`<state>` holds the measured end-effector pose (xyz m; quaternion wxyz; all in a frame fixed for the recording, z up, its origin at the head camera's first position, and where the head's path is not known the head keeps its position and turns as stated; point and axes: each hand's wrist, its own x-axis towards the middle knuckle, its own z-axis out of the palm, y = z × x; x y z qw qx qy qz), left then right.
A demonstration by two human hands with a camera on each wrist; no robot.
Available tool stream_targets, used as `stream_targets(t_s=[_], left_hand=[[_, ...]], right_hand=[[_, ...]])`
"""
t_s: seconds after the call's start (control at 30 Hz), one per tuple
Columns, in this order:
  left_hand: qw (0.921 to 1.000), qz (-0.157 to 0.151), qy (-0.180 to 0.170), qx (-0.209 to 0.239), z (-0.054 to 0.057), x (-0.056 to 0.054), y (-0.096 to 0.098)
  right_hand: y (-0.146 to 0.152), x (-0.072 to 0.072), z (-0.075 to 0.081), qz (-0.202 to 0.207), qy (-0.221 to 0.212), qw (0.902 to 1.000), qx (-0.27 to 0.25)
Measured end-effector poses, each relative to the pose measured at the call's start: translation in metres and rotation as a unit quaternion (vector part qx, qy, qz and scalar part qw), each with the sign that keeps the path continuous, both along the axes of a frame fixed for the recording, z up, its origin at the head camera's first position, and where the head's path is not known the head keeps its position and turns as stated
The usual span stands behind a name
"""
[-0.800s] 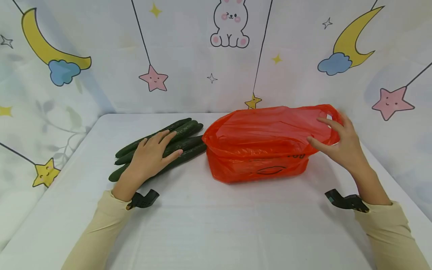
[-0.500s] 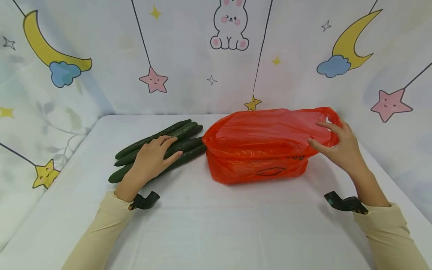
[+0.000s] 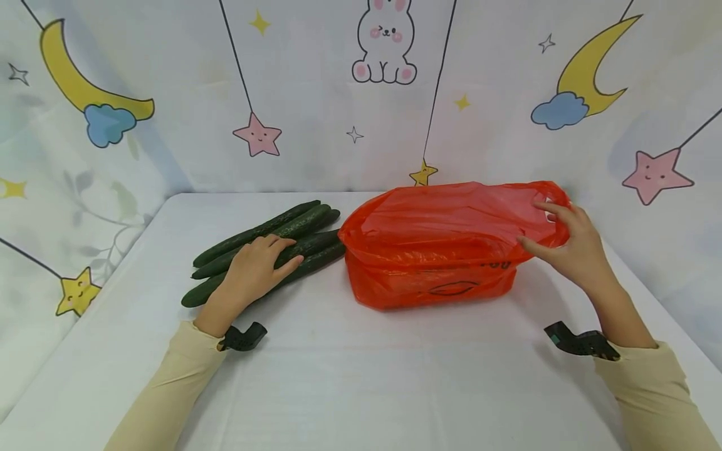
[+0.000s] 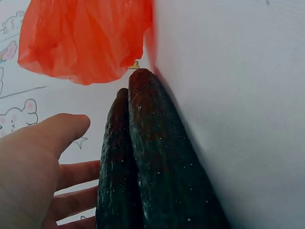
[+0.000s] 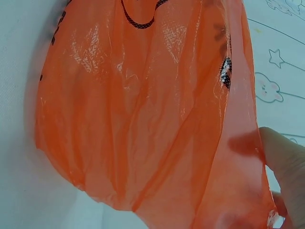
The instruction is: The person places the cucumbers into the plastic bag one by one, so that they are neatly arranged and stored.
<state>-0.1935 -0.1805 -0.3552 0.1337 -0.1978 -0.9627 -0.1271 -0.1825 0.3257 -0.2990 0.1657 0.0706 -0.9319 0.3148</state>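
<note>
Currently my left fingers (image 3: pixel 279 243) rest loosely on long, dark-green cucumbers (image 3: pixel 299 224), left of frame centre; my right fingers (image 3: pixel 559 212) spread, unclenched, at the mouth of a red plastic bag (image 3: pixel 440 241), centre-right.

Orange-red plastic bag (image 5: pixel 143 119) fills most of frame

Translucent film, creased, shiny patches upper left. Black print (image 5: pixel 140 24) top centre, more upper right. Right hand (image 5: pixel 289 164) at right edge, partly cut off, thumb against bag's edge. Pale surface (image 5: pixel 16 119) far left. Outlined star (image 5: pixel 276 57) upper right, above bunny face (image 5: pixel 268 88).
</note>
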Motion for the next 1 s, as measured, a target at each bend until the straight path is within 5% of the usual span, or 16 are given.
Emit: stream_targets(t_s=[0.27, 1.0], left_hand=[[0.9993, -0.012, 0.037, -0.002, -0.003, -0.003, -0.004], [0.9971, -0.031, 0.07, -0.005, -0.015, -0.009, -0.013]], right_hand=[[0.0, 0.0, 0.004, 0.009, -0.007, 0.9999, -0.001], [0.002, 0.0, -0.003, 0.011, -0.013, 0.9998, 0.008]])
